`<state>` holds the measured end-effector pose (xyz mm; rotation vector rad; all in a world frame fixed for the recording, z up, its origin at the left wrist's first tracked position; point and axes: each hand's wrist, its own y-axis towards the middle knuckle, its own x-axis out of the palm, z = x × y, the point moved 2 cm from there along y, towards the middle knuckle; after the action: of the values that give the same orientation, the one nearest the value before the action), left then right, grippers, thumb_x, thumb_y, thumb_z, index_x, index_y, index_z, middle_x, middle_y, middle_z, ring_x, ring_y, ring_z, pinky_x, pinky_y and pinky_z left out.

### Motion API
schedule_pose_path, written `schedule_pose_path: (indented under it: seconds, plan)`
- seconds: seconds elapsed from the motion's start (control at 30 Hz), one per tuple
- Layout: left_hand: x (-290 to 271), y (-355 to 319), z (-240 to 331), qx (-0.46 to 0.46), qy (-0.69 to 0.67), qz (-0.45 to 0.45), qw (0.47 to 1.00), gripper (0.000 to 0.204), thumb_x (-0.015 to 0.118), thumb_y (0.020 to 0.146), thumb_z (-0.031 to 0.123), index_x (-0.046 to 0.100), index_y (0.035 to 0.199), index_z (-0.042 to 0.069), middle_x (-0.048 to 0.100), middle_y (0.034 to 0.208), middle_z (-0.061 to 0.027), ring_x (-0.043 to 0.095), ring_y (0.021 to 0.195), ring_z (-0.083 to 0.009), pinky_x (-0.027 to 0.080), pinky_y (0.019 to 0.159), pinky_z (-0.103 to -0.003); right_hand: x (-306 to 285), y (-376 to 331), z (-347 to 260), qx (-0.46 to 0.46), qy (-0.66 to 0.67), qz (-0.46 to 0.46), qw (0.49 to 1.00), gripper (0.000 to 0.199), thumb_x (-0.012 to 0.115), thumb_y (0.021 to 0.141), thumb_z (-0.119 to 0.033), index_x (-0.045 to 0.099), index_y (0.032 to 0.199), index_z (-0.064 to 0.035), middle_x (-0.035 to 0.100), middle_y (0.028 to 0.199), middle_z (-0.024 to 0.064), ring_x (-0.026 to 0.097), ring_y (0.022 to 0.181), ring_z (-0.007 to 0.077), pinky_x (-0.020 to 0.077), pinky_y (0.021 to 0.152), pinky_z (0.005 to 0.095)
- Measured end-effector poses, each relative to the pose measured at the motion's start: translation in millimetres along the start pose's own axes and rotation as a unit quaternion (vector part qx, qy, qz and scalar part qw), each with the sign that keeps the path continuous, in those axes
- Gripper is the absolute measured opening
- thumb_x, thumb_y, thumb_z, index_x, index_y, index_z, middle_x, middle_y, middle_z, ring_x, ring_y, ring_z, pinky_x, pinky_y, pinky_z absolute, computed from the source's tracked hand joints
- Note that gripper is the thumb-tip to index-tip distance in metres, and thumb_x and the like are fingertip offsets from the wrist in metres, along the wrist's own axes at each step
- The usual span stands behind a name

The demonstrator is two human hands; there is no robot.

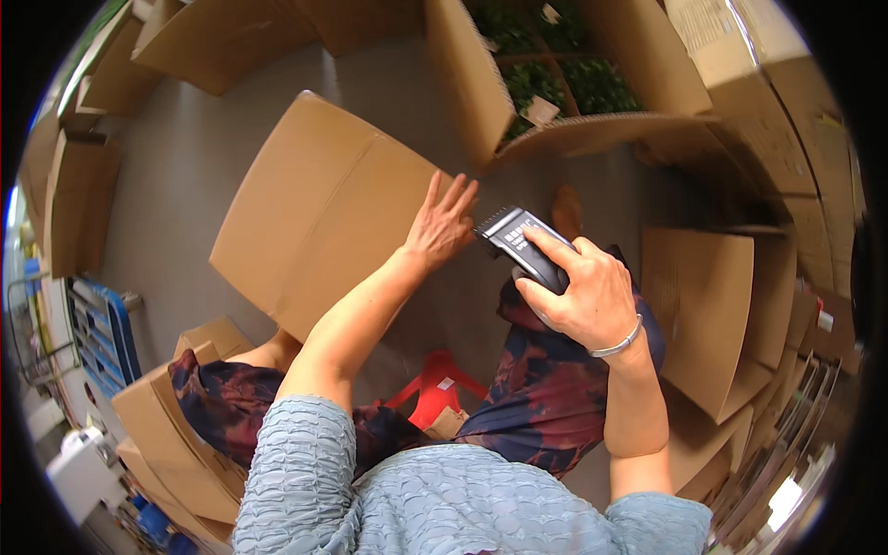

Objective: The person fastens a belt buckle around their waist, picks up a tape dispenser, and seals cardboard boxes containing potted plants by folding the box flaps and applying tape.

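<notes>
A brown cardboard carton lies turned at an angle in front of me on the left, its flaps closed and a seam running across the top. My left hand is at the carton's right edge, fingers stretched and apart, holding nothing; whether the palm touches the edge I cannot tell. In my right hand is a black tape dispenser with white print and a toothed front edge. It is held just right of the left fingertips, above the floor, with my forefinger lying along its top.
At the upper right stands an open carton with green foliage in divided compartments. Another open carton is close on my right, near stacked boxes. A blue rack-like frame stands left. Something red, seemingly a stool, shows between my legs.
</notes>
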<state>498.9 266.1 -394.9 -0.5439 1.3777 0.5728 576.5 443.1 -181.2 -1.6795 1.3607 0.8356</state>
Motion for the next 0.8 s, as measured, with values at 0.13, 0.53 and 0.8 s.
schedule_pose_path:
  seconds: [0.13,0.53,0.8]
  plan:
    - [16,-93,-16,-0.131,-0.068,0.115,0.982,0.051,0.065,0.091,0.036,0.054,0.138,0.019,0.03,0.16,-0.0126,0.022,0.15,-0.0313,0.008,0.121,-0.059,4,-5,-6,-0.009,-0.022,-0.004,1.0,0.054,0.076,0.075,-0.036,0.068,0.125,-0.019,0.061,0.08,0.0166,0.066,0.07,0.0351,0.0541,0.067,0.045]
    - [92,-288,-6,-0.63,-0.576,0.322,0.409,0.094,0.058,0.097,0.051,0.006,0.155,-0.003,0.026,0.157,-0.0252,0.028,0.145,-0.029,0.03,0.116,-0.038,101,-29,-74,-0.222,-0.012,-0.052,0.974,0.059,0.079,0.075,-0.038,0.064,0.131,-0.0265,0.058,0.087,0.0154,0.066,0.072,0.0327,0.0556,0.066,0.0435]
    - [-42,-286,-3,-0.426,-0.776,-0.02,0.465,0.093,0.043,0.093,0.073,0.058,0.123,-0.014,0.07,0.108,-0.0219,0.072,0.092,-0.0278,0.062,0.07,-0.038,140,-80,-105,-0.293,0.052,-0.046,0.954,0.065,0.083,0.073,-0.022,0.061,0.135,-0.0213,0.059,0.089,0.0154,0.065,0.068,0.0305,0.0561,0.061,0.0391]
